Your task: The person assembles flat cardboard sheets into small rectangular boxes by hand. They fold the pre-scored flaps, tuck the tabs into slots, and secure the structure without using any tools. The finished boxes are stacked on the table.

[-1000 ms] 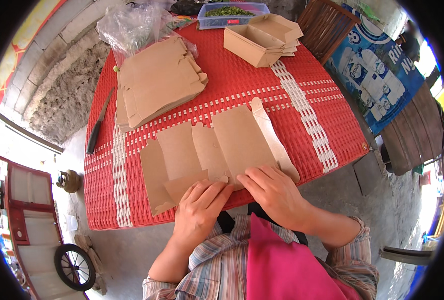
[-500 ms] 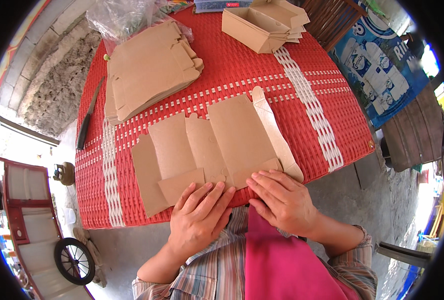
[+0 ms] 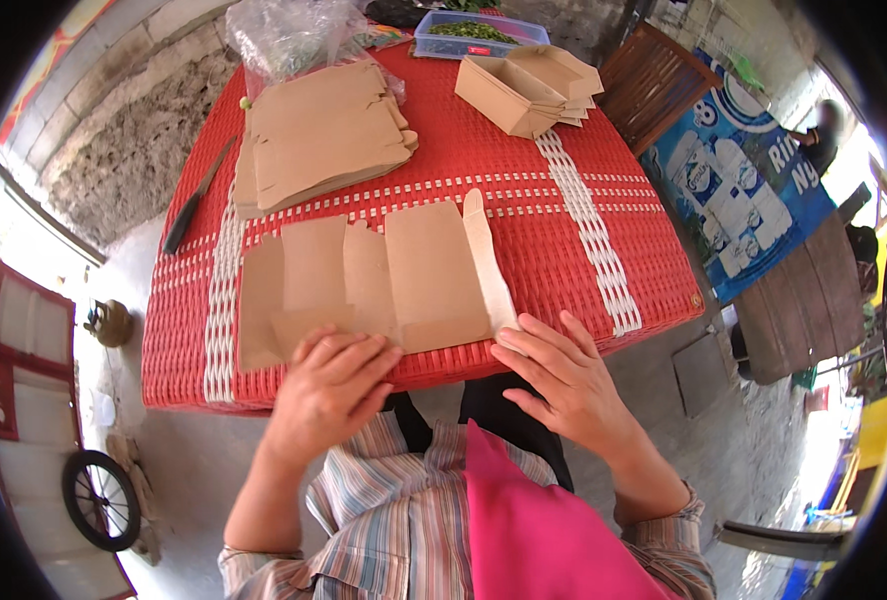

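Observation:
A creased brown cardboard box blank (image 3: 434,265) lies unfolded near the front edge of the red woven table (image 3: 484,170). Its near flaps are turned inward over the panels. My left hand (image 3: 329,390) rests on the near edge at the left, fingers pressing on a folded flap. At the blank's right corner, beside the pale side flap, is my right hand (image 3: 564,375). Its fingers are stretched and apart, the fingertips at the corner, gripping nothing.
A stack of flat box blanks (image 3: 319,135) lies at the back left beside a knife (image 3: 192,205). Folded boxes (image 3: 524,92) stand at the back right. Behind them are a plastic tub of chopped greens (image 3: 464,38) and a clear plastic bag (image 3: 289,40).
My right hand has slid off the near flap to the right corner and spread its fingers. My left hand stays on the left flap. The whole view has shifted, showing more of the table's far end.

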Tool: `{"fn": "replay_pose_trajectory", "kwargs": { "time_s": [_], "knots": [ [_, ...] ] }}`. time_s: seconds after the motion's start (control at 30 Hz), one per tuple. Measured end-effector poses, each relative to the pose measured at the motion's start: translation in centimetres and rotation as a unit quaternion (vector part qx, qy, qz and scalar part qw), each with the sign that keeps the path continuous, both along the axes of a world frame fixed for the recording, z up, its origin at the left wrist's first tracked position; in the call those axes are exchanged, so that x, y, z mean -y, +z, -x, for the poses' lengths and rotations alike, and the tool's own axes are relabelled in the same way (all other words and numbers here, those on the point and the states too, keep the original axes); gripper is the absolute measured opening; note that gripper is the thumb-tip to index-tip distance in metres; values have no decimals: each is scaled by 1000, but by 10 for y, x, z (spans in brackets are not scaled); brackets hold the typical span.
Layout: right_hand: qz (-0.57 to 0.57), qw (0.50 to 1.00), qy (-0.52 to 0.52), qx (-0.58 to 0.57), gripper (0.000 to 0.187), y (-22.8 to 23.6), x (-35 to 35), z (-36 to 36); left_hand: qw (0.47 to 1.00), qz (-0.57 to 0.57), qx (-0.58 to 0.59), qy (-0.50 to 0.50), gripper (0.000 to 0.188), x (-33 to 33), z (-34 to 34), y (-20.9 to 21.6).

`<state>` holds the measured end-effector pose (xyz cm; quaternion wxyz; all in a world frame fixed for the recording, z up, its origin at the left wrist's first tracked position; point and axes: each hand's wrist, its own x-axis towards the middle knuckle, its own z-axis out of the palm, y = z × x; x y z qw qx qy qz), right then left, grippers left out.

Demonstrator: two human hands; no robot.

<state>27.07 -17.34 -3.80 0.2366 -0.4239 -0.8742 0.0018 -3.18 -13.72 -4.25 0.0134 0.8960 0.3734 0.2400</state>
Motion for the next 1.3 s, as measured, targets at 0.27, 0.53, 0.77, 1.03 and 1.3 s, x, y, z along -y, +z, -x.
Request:
{"fn": "replay_pose_trajectory", "kwargs": {
  "time_s": [0.27, 0.53, 0.77, 1.03, 1.3],
  "knots": [
    [-75, 994, 70, -35, 31, -16, -29, 13, 998, 24, 64, 5, 37, 2, 22, 5],
    [43, 980, -43, -191, 26, -14, -47, 31, 989, -34, 129, 64, 16, -3, -9, -9],
    [160, 937, -133, -281, 25, -4, -56, 53, 969, 30, 182, 162, 20, -6, -23, -7],
    [2, 997, -14, -72, 27, -12, -37, 35, 988, -3, 87, 124, 36, -4, -22, -9],
    [-1, 994, -56, -96, 21, -24, -31, 35, 980, 15, 135, 146, 23, -4, -28, -6]
  ]
}}
